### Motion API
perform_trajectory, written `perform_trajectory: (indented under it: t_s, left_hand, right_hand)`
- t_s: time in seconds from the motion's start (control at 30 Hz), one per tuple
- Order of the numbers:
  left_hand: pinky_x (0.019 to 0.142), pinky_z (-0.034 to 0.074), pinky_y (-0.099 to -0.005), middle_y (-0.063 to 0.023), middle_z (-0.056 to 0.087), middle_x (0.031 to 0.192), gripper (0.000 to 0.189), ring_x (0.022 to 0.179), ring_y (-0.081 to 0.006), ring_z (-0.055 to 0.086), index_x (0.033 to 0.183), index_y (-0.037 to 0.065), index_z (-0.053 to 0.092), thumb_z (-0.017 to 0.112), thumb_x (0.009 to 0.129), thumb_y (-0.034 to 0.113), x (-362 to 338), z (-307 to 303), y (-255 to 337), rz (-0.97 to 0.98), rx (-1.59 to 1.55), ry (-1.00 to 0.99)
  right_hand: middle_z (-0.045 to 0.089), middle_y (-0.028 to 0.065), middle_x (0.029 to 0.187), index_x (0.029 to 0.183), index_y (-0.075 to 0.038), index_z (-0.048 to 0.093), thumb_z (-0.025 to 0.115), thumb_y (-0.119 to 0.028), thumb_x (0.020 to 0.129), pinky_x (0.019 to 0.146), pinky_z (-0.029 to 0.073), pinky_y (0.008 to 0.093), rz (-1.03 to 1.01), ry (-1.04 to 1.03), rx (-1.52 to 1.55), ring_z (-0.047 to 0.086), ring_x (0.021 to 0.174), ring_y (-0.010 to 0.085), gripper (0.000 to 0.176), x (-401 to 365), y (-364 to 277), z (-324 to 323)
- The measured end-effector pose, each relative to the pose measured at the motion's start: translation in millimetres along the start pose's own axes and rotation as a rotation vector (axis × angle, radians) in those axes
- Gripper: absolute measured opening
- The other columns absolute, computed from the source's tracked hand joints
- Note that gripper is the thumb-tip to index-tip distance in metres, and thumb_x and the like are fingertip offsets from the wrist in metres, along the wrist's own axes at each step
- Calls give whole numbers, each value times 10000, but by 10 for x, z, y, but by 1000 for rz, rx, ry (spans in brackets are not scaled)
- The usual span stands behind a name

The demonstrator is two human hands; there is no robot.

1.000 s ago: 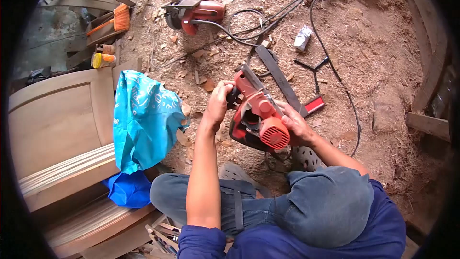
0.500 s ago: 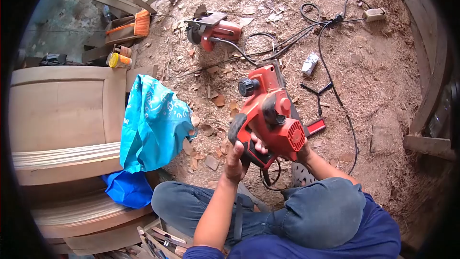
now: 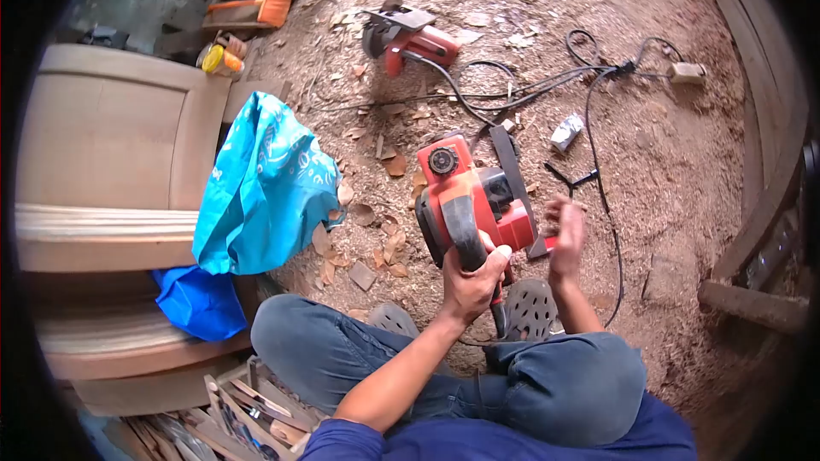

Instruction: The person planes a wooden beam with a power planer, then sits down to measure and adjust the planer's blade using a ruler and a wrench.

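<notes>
A red and black electric hand planer (image 3: 461, 196) is in front of my knees, with its round black knob facing up. My left hand (image 3: 471, 283) wraps around its rear handle, close to where the black cord comes out. To the right of the planer, my right hand (image 3: 566, 243) is raised and apart from it. Its fingers are loosely bent with nothing visible in them. Just beyond that hand, a black Y-shaped tool (image 3: 574, 177) lies on the shavings, its lower part partly hidden. A small white packet (image 3: 566, 131) lies past it.
A red circular saw (image 3: 418, 43) lies farther off, with black cords running to a white socket block (image 3: 686, 73). Wooden panels (image 3: 111, 137) are stacked on the left beside a turquoise bag (image 3: 260, 196) and a blue bag (image 3: 202, 303). An orange brush (image 3: 275, 3) lies behind.
The planer has turned in my left hand so its knob faces up. My right hand has come off the planer and moved right. The camera view has shifted slightly.
</notes>
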State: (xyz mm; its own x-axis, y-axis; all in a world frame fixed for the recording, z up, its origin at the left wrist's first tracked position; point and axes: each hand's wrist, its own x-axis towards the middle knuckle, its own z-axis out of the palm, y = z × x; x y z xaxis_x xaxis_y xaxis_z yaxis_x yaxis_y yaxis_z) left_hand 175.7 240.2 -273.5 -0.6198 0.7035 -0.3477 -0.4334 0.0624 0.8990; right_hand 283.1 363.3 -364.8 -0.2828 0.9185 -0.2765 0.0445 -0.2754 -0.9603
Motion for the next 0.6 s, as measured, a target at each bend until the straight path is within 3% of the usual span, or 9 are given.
perform_trajectory:
  t_s: [0.03, 0.1, 0.17, 0.2, 0.23, 0.33, 0.5, 0.57, 0.6]
  left_hand:
    - [513, 466, -254, 25, 577, 627, 186, 566, -63, 571, 830, 82, 548, 713, 915, 84, 17, 28, 7, -8, 26, 46]
    - [617, 502, -244, -7, 624, 788, 184, 678, -68, 601, 960, 87, 555, 732, 912, 104, 85, -18, -241, 79, 102, 37]
    - [712, 519, -272, -31, 642, 901, 222, 795, -103, 618, 1040, 58, 581, 746, 908, 127, 118, -31, -377, 241, 48, 37]
    - [796, 522, -307, -42, 648, 1007, 304, 899, -143, 617, 1129, 31, 588, 758, 904, 146, 141, -75, -299, 237, 293, -43]
    - [820, 534, -337, -54, 670, 1042, 349, 947, -168, 634, 1174, 21, 588, 756, 895, 147, 147, -118, -515, 235, 235, -35]
    - [811, 545, -333, -79, 683, 1002, 311, 933, -165, 650, 1073, 12, 644, 779, 803, 89, 136, -169, -506, 257, 291, -213]
    - [844, 554, -394, -129, 689, 1020, 463, 957, -248, 683, 1100, -19, 621, 824, 722, 153, 140, -186, -240, 229, 248, -394]
    - [852, 552, -409, -167, 689, 1035, 494, 973, -281, 688, 1082, -29, 606, 826, 696, 186, 105, -233, -190, 115, 454, -431]
    - [838, 556, -424, -161, 712, 942, 418, 898, -305, 705, 1017, -29, 641, 808, 709, 199, 131, -220, 41, 36, 627, -529]
  right_hand:
    - [631, 71, 971, 1101, -18, 656, 497, -307, 1030, 826, 508, 320, -278, 108, -80, 614, 876, 183, 337, -47, -233, 22]
    - [640, 107, 1070, 1115, 8, 648, 501, -274, 1009, 830, 471, 317, -512, -303, -219, 594, 938, 183, 335, -98, -612, 6]
    - [654, 201, 1120, 1185, 37, 641, 709, -237, 889, 906, 526, 408, -462, -690, -355, 669, 1032, 316, 409, -170, -929, 280]
    - [651, 207, 1128, 1207, 30, 635, 733, -271, 875, 917, 525, 415, -456, -722, -443, 665, 1045, 342, 459, -220, -969, 395]
    - [647, 213, 1136, 1229, 24, 628, 758, -304, 861, 928, 524, 422, -448, -753, -530, 662, 1058, 367, 510, -255, -1003, 461]
    - [655, 207, 1050, 1204, 45, 626, 797, -324, 815, 894, 516, 412, -234, -817, -593, 659, 991, 348, 562, -149, -1080, 495]
    - [648, 224, 1141, 1228, 10, 631, 777, -301, 842, 924, 517, 431, -309, -727, -685, 663, 1059, 375, 518, -178, -958, 395]
    - [683, 223, 1053, 1199, 21, 640, 777, -262, 843, 881, 529, 420, -410, -692, -548, 691, 989, 346, 475, -152, -794, 306]
    - [705, 213, 937, 1182, 27, 643, 771, -244, 855, 811, 546, 401, -304, -697, -536, 711, 878, 330, 443, -177, -864, 280]
